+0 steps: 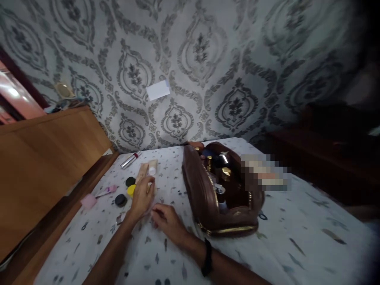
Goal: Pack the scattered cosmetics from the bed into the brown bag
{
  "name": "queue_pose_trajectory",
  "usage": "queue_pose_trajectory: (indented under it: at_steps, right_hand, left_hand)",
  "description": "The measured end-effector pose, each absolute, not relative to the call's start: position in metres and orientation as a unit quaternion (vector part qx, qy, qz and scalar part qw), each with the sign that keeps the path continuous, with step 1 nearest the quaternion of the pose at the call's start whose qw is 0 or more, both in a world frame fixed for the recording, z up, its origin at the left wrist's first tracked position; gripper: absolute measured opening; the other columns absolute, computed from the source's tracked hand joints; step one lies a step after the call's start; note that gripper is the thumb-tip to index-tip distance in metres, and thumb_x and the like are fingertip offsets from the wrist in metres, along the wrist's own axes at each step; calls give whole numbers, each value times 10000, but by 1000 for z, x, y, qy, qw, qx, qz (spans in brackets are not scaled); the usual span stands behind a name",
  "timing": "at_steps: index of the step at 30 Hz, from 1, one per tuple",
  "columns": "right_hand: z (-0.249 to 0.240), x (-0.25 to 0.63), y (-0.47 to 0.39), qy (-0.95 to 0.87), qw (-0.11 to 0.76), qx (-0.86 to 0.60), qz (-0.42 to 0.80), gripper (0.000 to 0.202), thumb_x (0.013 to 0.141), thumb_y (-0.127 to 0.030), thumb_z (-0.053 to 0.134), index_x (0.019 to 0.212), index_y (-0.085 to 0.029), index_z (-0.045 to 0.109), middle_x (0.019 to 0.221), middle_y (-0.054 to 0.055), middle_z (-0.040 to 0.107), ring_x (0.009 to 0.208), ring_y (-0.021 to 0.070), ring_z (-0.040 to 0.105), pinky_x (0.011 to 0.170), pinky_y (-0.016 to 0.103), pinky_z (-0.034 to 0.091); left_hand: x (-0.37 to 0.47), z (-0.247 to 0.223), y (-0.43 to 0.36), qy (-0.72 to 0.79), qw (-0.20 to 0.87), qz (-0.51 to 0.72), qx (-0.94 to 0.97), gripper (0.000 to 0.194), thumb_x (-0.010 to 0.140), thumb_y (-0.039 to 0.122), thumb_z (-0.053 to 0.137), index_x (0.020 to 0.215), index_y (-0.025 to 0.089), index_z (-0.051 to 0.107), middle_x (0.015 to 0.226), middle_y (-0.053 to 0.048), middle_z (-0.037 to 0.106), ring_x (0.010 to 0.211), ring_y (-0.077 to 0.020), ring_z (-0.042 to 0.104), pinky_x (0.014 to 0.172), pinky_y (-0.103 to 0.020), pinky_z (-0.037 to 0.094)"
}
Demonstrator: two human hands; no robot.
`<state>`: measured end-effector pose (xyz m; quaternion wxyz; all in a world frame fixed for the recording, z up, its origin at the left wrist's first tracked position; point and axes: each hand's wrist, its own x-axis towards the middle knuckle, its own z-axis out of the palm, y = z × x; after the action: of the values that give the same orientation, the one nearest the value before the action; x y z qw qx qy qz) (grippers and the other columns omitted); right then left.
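My left hand (143, 197) is curled close to the cloth, beside a group of small cosmetics. Just to its right is my right hand (168, 221), with its fingers bent inward and a black band on the wrist. A pale pinkish item shows faintly between the two hands, too blurred to name. Beyond the left hand lie a beige tube (142, 171) and a cream tube with a white cap (152, 167). Left of that hand are a yellow-lidded jar (131, 191), a dark green round jar (130, 181) and a black round jar (120, 200).
A brown zip bag (198, 190) stands open at the right, holding several bottles. A pink brush (89, 201) and a silver tube (129, 160) lie at the left. A wooden panel (53, 146) borders the table's left side; the patterned wall (202, 51) rises behind.
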<state>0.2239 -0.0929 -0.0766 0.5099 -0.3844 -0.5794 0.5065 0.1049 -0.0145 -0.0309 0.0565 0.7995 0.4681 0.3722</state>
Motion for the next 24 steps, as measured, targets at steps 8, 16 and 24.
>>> queue_pose_trajectory:
  at_steps: [8,16,24]
  right_hand:
    - [-73,225,-95,-593,484,-390,512,170,844,-281,488,709,-187,532,659,-17,550,540,110,543,534,221,386]
    - [-71,226,-93,-620,472,-399,483,263,863,-378,467,682,-197,527,597,-10,544,552,139,552,562,249,425]
    - [-67,225,-93,-625,463,-391,491,267,866,-396,490,694,-198,536,602,-12,539,558,141,548,552,248,428]
  left_hand:
    - [71,-45,-9,516,29,401,756,198,931,173,417,972,196,609,931,-61,674,909,-220,619,836,-360,482]
    - [85,-45,-19,463,-31,239,853,179,956,226,504,1098,198,611,1083,-84,662,1080,-253,562,970,-421,437]
    - [85,-40,-26,492,-53,138,858,133,955,247,530,1047,198,612,1077,-79,596,973,-242,575,878,-379,475]
